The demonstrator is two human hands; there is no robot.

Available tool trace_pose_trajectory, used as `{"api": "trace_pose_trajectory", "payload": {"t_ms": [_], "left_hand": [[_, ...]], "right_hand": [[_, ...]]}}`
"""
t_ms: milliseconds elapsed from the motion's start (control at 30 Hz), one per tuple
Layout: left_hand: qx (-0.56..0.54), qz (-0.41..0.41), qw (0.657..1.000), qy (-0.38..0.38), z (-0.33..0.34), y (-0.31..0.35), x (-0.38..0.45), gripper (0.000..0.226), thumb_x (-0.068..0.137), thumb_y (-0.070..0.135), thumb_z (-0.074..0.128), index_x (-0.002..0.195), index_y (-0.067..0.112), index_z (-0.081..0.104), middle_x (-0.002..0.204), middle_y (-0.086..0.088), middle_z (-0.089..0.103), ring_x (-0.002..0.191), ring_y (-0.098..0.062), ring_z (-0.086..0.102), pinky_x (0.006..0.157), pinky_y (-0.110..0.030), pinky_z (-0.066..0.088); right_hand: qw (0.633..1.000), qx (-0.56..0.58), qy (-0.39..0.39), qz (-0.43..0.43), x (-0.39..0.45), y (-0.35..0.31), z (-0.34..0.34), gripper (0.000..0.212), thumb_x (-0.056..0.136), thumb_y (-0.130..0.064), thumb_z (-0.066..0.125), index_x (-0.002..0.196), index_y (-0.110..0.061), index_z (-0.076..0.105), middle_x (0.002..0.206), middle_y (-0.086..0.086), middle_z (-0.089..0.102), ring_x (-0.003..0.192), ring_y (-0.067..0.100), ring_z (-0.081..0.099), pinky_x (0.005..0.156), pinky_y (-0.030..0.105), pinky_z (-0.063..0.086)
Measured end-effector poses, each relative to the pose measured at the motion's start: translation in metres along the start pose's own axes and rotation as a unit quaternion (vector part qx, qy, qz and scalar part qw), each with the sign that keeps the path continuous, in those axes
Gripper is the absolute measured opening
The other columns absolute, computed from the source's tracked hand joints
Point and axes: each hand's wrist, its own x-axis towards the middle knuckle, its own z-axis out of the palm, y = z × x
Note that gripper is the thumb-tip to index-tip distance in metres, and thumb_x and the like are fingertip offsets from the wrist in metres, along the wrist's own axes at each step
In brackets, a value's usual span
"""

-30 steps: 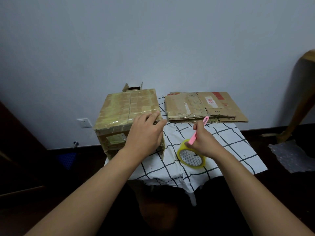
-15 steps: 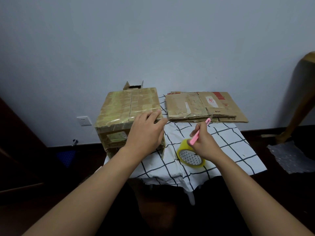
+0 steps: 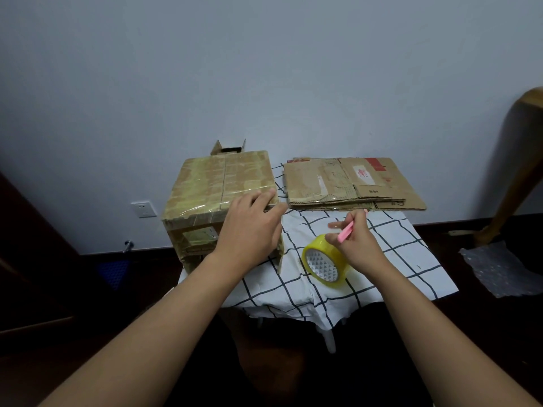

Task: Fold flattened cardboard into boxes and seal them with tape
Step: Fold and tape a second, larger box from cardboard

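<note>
Brown corrugated cardboard, heavily wrapped in clear tape, forms the assembled box (image 3: 223, 198) standing at the left edge of the small table, whose top is covered by a white cloth with a black grid (image 3: 390, 259). The left hand (image 3: 249, 230) rests over the box's near right top corner, fingers only loosely bent across the taped top, pressing rather than gripping. The right hand (image 3: 357, 240) is closed around a pink cutter (image 3: 346, 232) and sits against the roll of yellow-tinted tape (image 3: 324, 261), which stands on edge near the middle of the front edge; whether the fingers also hold the roll cannot be told. A stack of flattened cardboard (image 3: 352, 185) lies along the far right edge, touching nothing else. A smaller open carton (image 3: 227, 148) shows behind the box.

Step in hand, as judged: the tape run on this box is being finished, with the strip smoothed down and the cutter ready. The next move calls for setting the sealed box aside and drawing a fresh sheet from the stack.

A white label with red printing sits on the top sheet; its characters are too small to read.
</note>
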Motion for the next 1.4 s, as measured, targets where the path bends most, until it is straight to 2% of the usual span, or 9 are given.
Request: {"api": "trace_pose_trajectory", "payload": {"t_ms": [167,267,400,567,800,967,1067,1200,1400], "left_hand": [[-0.003,0.004,1.000,0.005,0.001,0.000,0.000,0.027,0.082,0.015,0.066,0.108,0.013,0.071,0.120,-0.016,0.066,0.102,-0.040,0.061,0.086,-0.051,0.050],[-0.001,0.004,1.000,0.005,0.002,-0.001,-0.001,0.028,0.083,0.018,0.059,0.109,0.013,0.071,0.121,-0.015,0.066,0.103,-0.039,0.060,0.086,-0.050,0.050],[-0.001,0.007,1.000,0.003,0.002,-0.002,-0.002,0.035,0.087,0.020,0.046,0.111,0.014,0.071,0.121,-0.016,0.066,0.102,-0.040,0.060,0.085,-0.050,0.050],[-0.008,0.006,1.000,0.000,-0.003,-0.002,-0.001,0.041,0.089,0.014,0.054,0.130,0.014,0.061,0.122,-0.013,0.065,0.106,-0.035,0.062,0.087,-0.047,0.051],[-0.001,-0.014,0.999,-0.039,-0.006,-0.010,-0.005,0.053,0.090,0.027,0.067,0.138,0.014,0.050,0.139,-0.005,0.059,0.126,-0.022,0.056,0.113,-0.041,0.035],[-0.001,-0.001,0.999,-0.040,-0.021,-0.019,-0.018,0.072,0.089,0.049,0.059,0.149,0.016,0.036,0.155,-0.005,0.040,0.147,-0.023,0.031,0.123,-0.047,0.013],[-0.065,-0.080,0.994,0.039,-0.036,-0.032,-0.040,0.063,0.090,0.048,0.053,0.143,0.014,0.046,0.151,-0.004,0.044,0.145,-0.022,0.032,0.121,-0.049,0.020],[-0.095,-0.200,0.971,0.092,-0.044,-0.058,-0.071,0.066,0.087,0.047,0.058,0.142,0.014,0.045,0.149,-0.005,0.043,0.141,-0.024,0.035,0.115,-0.047,0.027],[-0.221,-0.354,0.905,0.087,-0.033,-0.071,-0.083,0.083,0.085,0.038,0.075,0.152,0.021,0.028,0.152,-0.002,0.035,0.138,-0.017,0.036,0.111,-0.038,0.035]], "right_hand": [[0.998,-0.052,-0.030,0.017,-0.009,0.006,-0.002,0.053,0.081,-0.033,0.079,0.099,-0.024,0.031,0.112,-0.002,0.057,0.098,0.018,0.059,0.083,0.036,0.047],[0.997,-0.046,-0.061,0.022,-0.016,0.014,-0.003,0.045,0.085,-0.020,0.075,0.093,-0.022,0.031,0.084,0.001,0.051,0.073,0.017,0.050,0.067,0.033,0.042],[0.996,-0.014,-0.090,-0.018,-0.021,0.015,-0.006,0.040,0.090,-0.002,0.065,0.091,-0.025,0.032,0.089,0.004,0.051,0.080,0.014,0.052,0.074,0.033,0.043],[0.953,-0.248,-0.122,-0.122,-0.025,0.008,-0.017,0.031,0.089,-0.011,0.062,0.095,-0.025,0.034,0.084,0.004,0.059,0.069,0.024,0.055,0.061,0.035,0.043],[0.910,-0.369,-0.161,-0.103,-0.027,0.031,-0.010,0.022,0.091,-0.017,0.056,0.095,-0.021,0.034,0.078,-0.003,0.045,0.065,0.018,0.044,0.053,0.024,0.031],[0.949,-0.269,-0.134,-0.092,-0.025,0.015,-0.015,0.035,0.088,-0.024,0.066,0.094,-0.031,0.032,0.089,-0.010,0.061,0.078,0.018,0.063,0.070,0.037,0.051],[0.986,-0.114,-0.046,-0.115,-0.025,-0.018,-0.007,0.041,0.089,-0.019,0.066,0.089,-0.037,0.030,0.100,-0.008,0.067,0.086,0.018,0.068,0.077,0.039,0.056],[0.982,-0.045,-0.024,-0.184,-0.030,-0.066,0.027,0.055,0.081,-0.032,0.078,0.096,-0.050,0.028,0.123,-0.011,0.060,0.110,0.004,0.059,0.091,0.020,0.047],[0.976,-0.046,0.067,-0.204,-0.024,-0.075,0.078,0.057,0.085,-0.022,0.075,0.110,-0.040,0.028,0.117,-0.005,0.055,0.104,0.011,0.059,0.085,0.038,0.056]]}}
